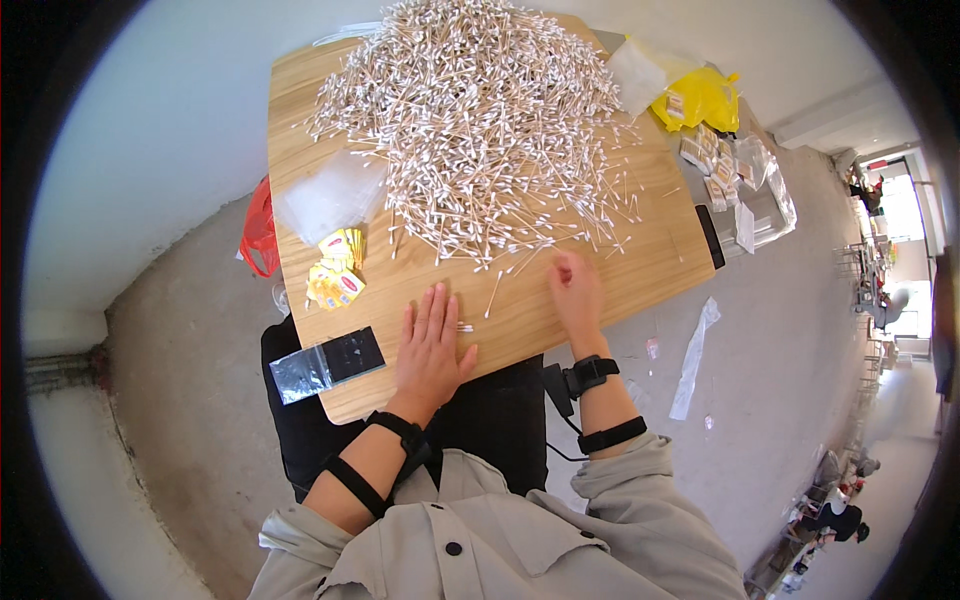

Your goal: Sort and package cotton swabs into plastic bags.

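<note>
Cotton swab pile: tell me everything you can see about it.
The swab pile is a large, loose heap, each swab white-tipped on a thin tan, wood-looking stick, lying in all directions. It rests on the far part of the wooden table, thinning nearer into scattered stray swabs. The curled right hand is by its near edge; contact is unclear.

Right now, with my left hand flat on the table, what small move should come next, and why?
I'd probably move your right hand to the cotton swab jutting from the near edge of the pile: it sits between your hands, looks easy to separate, and a few swabs already lie by your left hand.
</note>
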### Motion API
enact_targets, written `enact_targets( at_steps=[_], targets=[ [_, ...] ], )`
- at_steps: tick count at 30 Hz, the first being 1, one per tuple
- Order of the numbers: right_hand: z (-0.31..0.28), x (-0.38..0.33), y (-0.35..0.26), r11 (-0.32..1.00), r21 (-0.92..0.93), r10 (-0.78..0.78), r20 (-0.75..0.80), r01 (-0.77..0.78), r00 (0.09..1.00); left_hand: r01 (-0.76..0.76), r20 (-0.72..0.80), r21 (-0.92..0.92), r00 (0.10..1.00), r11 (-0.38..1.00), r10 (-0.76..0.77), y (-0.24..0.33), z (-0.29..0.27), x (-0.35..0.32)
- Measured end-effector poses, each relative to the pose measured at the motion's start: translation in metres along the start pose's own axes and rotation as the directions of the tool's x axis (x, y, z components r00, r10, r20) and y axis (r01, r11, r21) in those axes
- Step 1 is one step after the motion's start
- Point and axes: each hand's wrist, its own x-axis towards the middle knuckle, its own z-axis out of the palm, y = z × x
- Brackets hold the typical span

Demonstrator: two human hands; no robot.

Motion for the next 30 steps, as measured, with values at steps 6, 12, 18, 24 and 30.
enact_targets(
  at_steps=[6,12,18,24,30],
  targets=[
    [0.013,-0.008,-0.027,0.996,0.059,-0.081,0.137,0.073,0.987,0.002,-0.014,-0.013,1.000,1.000,-0.003,-0.003,0.001,-0.002],
    [-0.002,0.012,0.009,1.000,-0.024,0.021,0.128,-0.018,0.992,-0.006,-0.022,-0.019,1.000,1.000,0.006,-0.002,0.001,-0.002],
    [0.013,0.007,-0.016,0.996,-0.091,0.001,0.180,0.016,0.984,-0.015,-0.026,-0.019,1.000,1.000,0.015,-0.002,0.001,-0.001],
    [0.041,0.013,-0.075,0.975,-0.155,-0.138,0.155,0.162,0.978,-0.009,-0.009,-0.004,1.000,1.000,0.009,-0.001,0.001,0.000],
    [0.066,0.070,-0.078,0.980,-0.162,-0.087,0.194,0.119,0.977,0.020,-0.012,-0.001,1.000,1.000,-0.020,-0.004,0.004,-0.003]
  ],
)
